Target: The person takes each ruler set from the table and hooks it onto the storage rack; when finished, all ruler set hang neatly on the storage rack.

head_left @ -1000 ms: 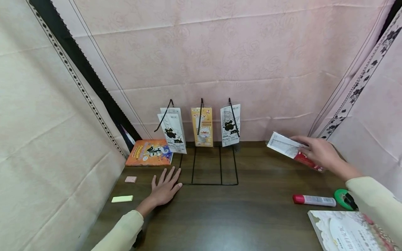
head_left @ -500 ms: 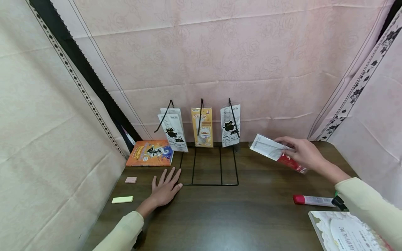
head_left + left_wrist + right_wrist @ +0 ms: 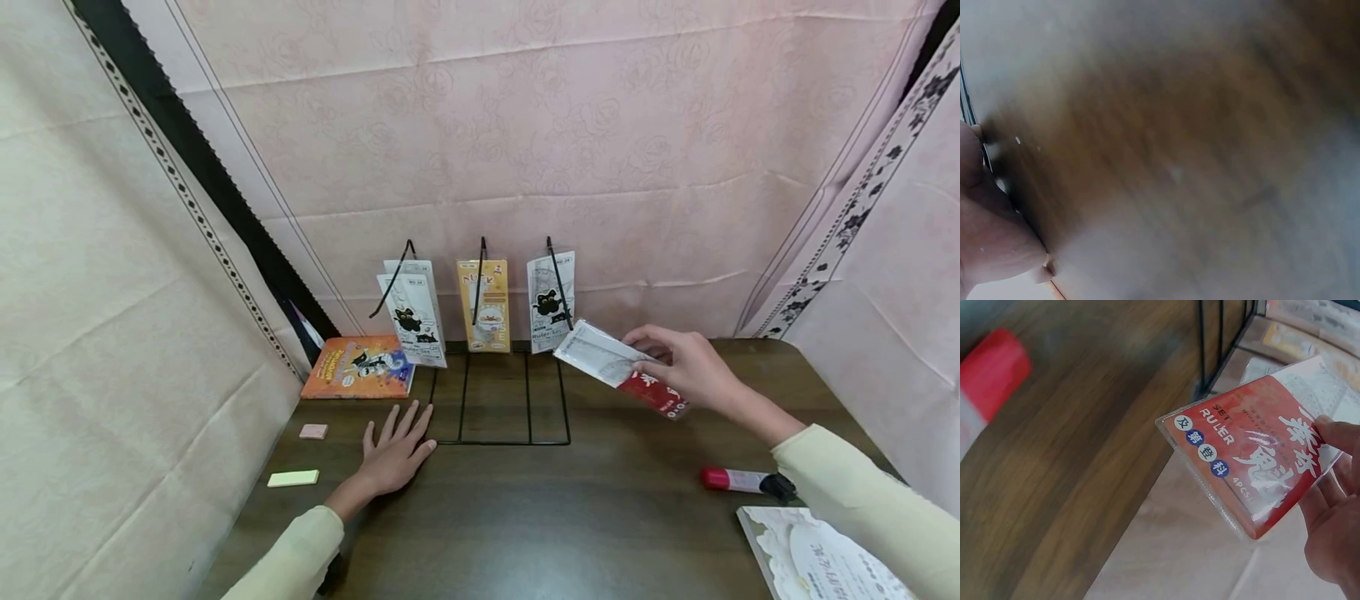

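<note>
My right hand (image 3: 686, 362) pinches a ruler set (image 3: 618, 367) in a clear sleeve, its lower part red and its upper part white. In the right wrist view "RULER SET" reads on the red part of the packet (image 3: 1241, 450). The packet tilts just in front of the right hook of a black wire rack (image 3: 498, 442). Packets hang on the rack's three hooks: white ruler sets at left (image 3: 417, 321) and right (image 3: 547, 296), a yellow packet (image 3: 491, 308) between. My left hand (image 3: 393, 454) lies with fingers spread, fingertips at the rack's left front corner.
An orange book (image 3: 356, 371) lies left of the rack. Nearer are a pink eraser (image 3: 313, 431) and a pale green strip (image 3: 292, 478). At the right lie a red-capped glue stick (image 3: 731, 480) and a white floral book (image 3: 817, 554), partly under the right sleeve.
My right hand has carried the ruler set leftward, from the table's right side to beside the rack. The green tape roll is now hidden by the sleeve. The left hand stays put.
</note>
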A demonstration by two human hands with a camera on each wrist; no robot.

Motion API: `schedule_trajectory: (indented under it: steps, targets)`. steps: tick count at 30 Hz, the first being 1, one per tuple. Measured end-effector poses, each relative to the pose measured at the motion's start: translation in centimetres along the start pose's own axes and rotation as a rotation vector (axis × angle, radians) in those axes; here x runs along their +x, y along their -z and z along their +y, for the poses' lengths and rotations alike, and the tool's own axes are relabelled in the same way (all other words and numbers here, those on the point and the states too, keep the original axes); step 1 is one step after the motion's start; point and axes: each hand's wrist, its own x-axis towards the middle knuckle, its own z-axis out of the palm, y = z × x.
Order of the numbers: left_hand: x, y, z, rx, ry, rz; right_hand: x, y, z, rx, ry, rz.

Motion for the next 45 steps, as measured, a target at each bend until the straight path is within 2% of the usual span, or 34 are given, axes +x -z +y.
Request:
schedule_trajectory:
  steps: [7,16,20,31,38,45]
  targets:
    - [-0.1,-0.2,-0.3,0.011,0.001,0.013,0.7,-1.1,-2.3,0.079,0.025,-0.017]
    - [0.2,-0.3,-0.1,0.028,-0.004,0.001,1.1,-2.1,-5.2,0.121,0.074,-0.004]
    - [0.3,-0.2,-0.1,0.033,0.005,-0.001,1.2,-2.3,-6.5,0.171,0.089,0.003]
    - [0.4,-0.4,-0.4,0.051,0.009,-0.006,0.7,-2.7,-10.3,0.309,0.031,0.013]
    - [0.4,-0.7,-0.6,0.049,0.012,0.013,0.4,-2.0,-13.5,0.352,0.058,0.067]
    - [0.6,-0.8,-0.5,0.070,0.013,0.007,0.3,-2.3,-14.3,0.434,0.049,0.088]
